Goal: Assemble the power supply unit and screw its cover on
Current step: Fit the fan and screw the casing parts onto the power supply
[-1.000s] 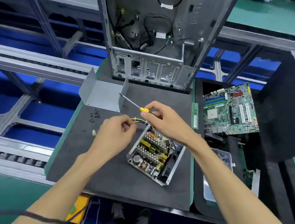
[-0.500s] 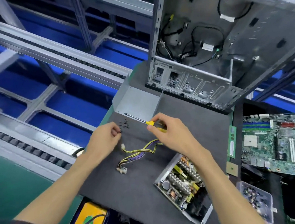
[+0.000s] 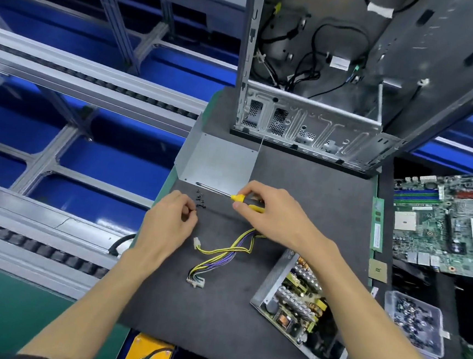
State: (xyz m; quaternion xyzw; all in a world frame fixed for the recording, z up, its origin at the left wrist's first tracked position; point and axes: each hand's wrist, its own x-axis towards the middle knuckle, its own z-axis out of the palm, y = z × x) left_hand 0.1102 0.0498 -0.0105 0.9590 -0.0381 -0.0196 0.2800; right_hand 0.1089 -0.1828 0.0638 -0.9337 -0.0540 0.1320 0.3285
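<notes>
Left hand [image 3: 168, 225] at the small heap of black screws [image 3: 200, 200] on the dark mat [image 3: 308, 191]: fingers curled, tips pinched together right at the near edge of the heap; whether a screw sits between them cannot be told. Right hand [image 3: 269, 213] just beyond, fingers wrapped round the yellow handle of the screwdriver [image 3: 229, 196], shaft pointing away from the thumb and over the heap. Grey metal cover [image 3: 219, 160] standing open just past the screwdriver tip, not yet fitted. Power supply [image 3: 299, 302] lying open below the right wrist, well apart from both sets of fingers, circuit board exposed. Yellow and purple cable bundle [image 3: 223, 252] trailing loose between the two wrists, white plugs at its ends. Probable step: picking up one screw. Advice: take a single screw by the head between thumb and forefinger, threads outward; keep the screwdriver shaft clear of the heap to avoid scattering it. Before fitting the cover, tuck the cable bundle out through its opening so no wire gets trapped under the edge. Seat the cover squarely, then start each screw by hand to prevent cross-threading.
</notes>
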